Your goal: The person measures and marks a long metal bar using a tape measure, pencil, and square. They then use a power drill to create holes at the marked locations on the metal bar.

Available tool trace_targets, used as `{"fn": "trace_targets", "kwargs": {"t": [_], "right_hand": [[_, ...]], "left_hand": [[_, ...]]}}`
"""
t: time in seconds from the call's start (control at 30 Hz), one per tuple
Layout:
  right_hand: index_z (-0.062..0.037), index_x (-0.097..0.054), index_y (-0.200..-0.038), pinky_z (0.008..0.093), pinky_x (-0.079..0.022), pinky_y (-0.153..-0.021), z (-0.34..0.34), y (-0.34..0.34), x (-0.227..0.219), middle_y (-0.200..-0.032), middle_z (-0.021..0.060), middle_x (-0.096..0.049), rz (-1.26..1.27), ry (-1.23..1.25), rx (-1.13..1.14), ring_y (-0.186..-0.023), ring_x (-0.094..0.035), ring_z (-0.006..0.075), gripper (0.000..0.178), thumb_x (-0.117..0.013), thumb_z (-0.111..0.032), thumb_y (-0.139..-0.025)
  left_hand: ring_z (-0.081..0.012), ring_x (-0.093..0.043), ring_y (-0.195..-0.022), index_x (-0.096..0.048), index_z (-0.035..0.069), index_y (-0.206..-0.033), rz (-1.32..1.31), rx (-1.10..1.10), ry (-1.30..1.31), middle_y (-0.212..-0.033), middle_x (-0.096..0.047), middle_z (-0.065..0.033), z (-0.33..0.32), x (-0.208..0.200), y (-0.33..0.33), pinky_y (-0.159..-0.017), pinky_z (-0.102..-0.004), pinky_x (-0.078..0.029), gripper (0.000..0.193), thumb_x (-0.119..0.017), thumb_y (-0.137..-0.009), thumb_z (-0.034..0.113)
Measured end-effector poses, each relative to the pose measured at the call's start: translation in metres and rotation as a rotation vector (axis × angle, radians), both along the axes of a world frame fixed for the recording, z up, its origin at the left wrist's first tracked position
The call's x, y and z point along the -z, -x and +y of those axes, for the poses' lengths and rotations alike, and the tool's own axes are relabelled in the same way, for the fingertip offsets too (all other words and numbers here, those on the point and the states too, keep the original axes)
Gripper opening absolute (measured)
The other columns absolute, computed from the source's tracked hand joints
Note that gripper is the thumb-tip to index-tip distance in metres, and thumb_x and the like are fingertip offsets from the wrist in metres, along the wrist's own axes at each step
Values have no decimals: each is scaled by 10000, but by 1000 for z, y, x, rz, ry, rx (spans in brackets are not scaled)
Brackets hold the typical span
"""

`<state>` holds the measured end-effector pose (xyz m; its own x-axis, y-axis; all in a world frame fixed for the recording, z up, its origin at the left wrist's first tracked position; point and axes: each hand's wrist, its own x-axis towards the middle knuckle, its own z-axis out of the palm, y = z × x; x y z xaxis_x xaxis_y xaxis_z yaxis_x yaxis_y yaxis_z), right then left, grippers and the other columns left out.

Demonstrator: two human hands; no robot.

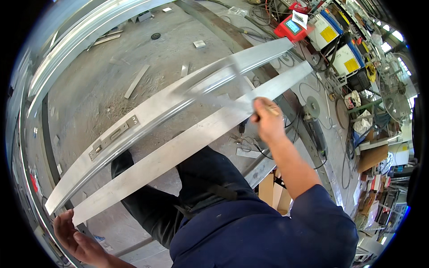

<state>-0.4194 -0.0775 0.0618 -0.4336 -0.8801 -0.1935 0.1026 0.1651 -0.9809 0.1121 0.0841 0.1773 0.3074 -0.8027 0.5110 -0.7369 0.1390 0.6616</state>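
A long flat silver metal bar (196,140) lies slantwise in front of me. Beyond it, almost parallel, runs a wider silver profile (154,106) with a slotted lock plate (114,137) set in its face. My right hand (269,121) is closed over the bar's far right part. It grips a grey, roughly triangular metal frame (243,106), smeared by motion, which reaches across both pieces. A thin tan stick (271,110) shows between the fingers. At the bar's near left end is my left hand (73,239), its fingertips by the end edge and thumb apart from them.
Metal offcuts (136,81) and shavings litter the floor. An angle grinder (315,134) and cables lie to the right. Farther back stand a red machine with a screen (292,27), white-and-blue boxes (346,58) and a fan (395,82). Long silver profiles (89,42) line the left.
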Motion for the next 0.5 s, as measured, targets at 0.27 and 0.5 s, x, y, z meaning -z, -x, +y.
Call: {"fn": "trace_targets", "kwargs": {"t": [0.27,0.5], "right_hand": [[-30,-671,-1008,311,-530,-623,24,77,69,-847,45,-670,-99,-110,168,-702,-645,165,197,-686,-227,-1009],[20,-686,-1139,311,-526,-628,41,118,64,-906,64,-701,232,-244,37,-742,-666,161,378,-700,-334,-1006]], "left_hand": [[-232,-608,-1153,-622,-39,-1242,195,150,-205,-1216,-643,-122,7,36,3,-1077,-382,-436,308,-652,-988,133],[-158,-629,-1028,-651,-19,-1164,326,-45,-315,-1089,-674,-69,69,93,-31,-973,-294,-482,176,-633,-1044,108]]}}
